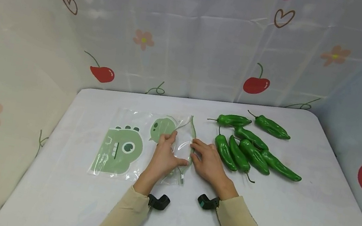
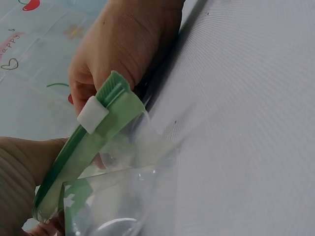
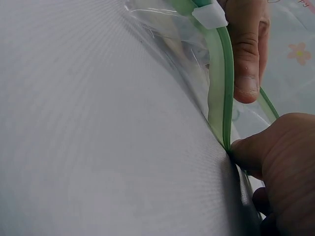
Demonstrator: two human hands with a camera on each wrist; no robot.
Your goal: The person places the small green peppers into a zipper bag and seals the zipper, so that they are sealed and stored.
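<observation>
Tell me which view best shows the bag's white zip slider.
The left wrist view: the white slider appears whole and large. The right wrist view shows it near the picture's top edge; in the head view it is tiny.

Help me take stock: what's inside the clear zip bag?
Through the clear film of the bag, no contents show, just white tabletop; anything beneath its green print or the left hand is covered.

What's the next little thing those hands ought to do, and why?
Probably the right hand should release the green zip strip and reach for the nearest green pepper: it lies beside that hand, outside the clear plastic bag, which gapes open at the left hand.
</observation>
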